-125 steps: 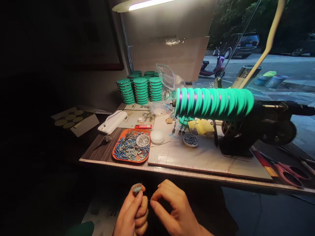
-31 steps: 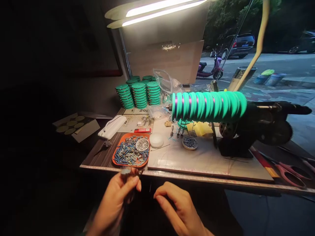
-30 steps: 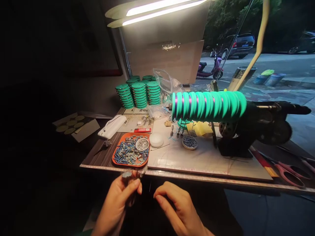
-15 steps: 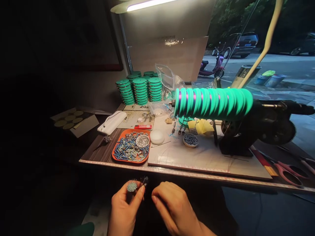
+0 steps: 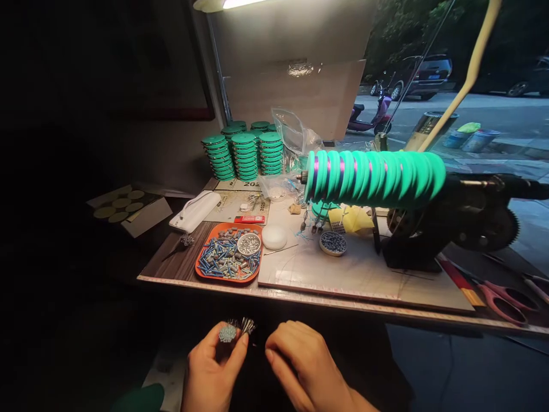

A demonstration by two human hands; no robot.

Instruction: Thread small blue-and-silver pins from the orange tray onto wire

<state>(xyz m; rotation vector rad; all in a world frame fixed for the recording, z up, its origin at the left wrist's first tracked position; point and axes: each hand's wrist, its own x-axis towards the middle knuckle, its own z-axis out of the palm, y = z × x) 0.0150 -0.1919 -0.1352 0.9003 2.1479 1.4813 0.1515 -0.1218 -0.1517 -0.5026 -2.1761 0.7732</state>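
Below the table's front edge, my left hand (image 5: 214, 363) is closed on a bundle of thin wire-like pieces (image 5: 247, 326); a round cluster of pale bead-like ends (image 5: 227, 333) shows at its index finger. To its right, my right hand (image 5: 306, 360) has its fingers curled together, thumb against them; anything between them is hidden. Above the left hand on the table lies an orange tray (image 5: 199, 273) of blue and grey small parts, with a white cup (image 5: 249, 245) of tiny silver pieces inside it.
A row of green discs (image 5: 373, 177) sits on a machine (image 5: 416, 243) at the right. Behind stand stacks of green spools (image 5: 244, 157). A round dish of beads (image 5: 333, 244), a white round lid (image 5: 274, 236) and red scissors (image 5: 506, 303) lie on the table (image 5: 171, 260).
My left hand has moved slightly left and down, and the wire bundle in it shows more clearly, fanned out. My right hand has barely moved. The view has shifted slightly.
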